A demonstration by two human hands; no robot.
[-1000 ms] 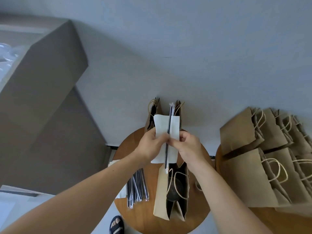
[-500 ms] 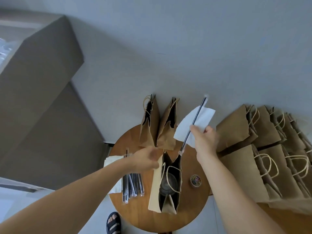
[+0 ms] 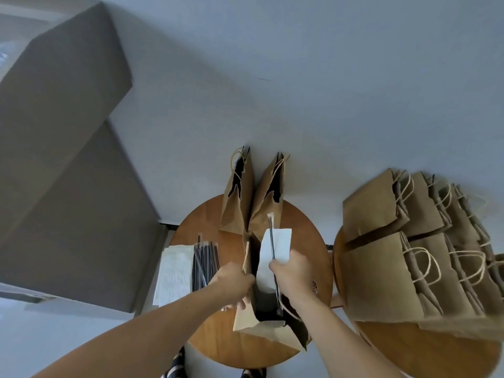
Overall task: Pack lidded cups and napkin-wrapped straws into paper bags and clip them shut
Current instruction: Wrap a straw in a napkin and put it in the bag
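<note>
Our left hand (image 3: 234, 282) grips the bag (image 3: 245, 321) by its rim, spreading the mouth; our right hand (image 3: 293, 271) pinches straw (image 3: 271, 236) and napkin (image 3: 282, 241) together, aimed to drop in.

Pale wall (image 3: 300, 77); round wooden table (image 3: 210, 334), second table (image 3: 425, 356) (right); grey block (image 3: 68, 159).

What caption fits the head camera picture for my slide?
Left hand grips the rim of an open paper bag; right hand holds a napkin-wrapped straw at its mouth.
</note>
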